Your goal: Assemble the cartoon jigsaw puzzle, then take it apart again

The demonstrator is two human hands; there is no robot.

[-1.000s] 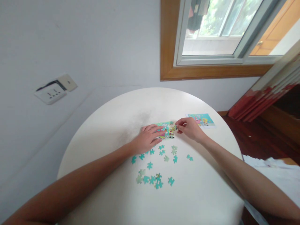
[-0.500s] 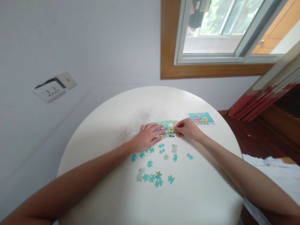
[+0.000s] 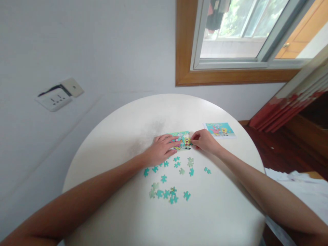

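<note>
A partly joined cartoon jigsaw puzzle [image 3: 187,140] lies on the round white table [image 3: 123,218]. Fingers spread, my left hand [image 3: 161,149] rests flat over its left part and covers some of the picture. My right hand [image 3: 203,140] is at the puzzle's right edge, thumb and fingertips pinched together. A small puzzle piece seems to be between them, mostly hidden by the fingers. Loose turquoise puzzle pieces [image 3: 166,194] are scattered nearer to me, several of them in a cluster. A lone piece [image 3: 207,170] lies below my right forearm.
Beyond my right hand lies a reference picture card [image 3: 220,130] with the same cartoon figures. A white wall with a socket [image 3: 55,99] and a wood-framed window [image 3: 230,77] stand behind the table. White papers [image 3: 299,191] are at the right, below a red and cream curtain [image 3: 289,99].
My right fingertips have shifted very slightly at the puzzle's right edge. My left hand and the loose pieces stay where they were.
</note>
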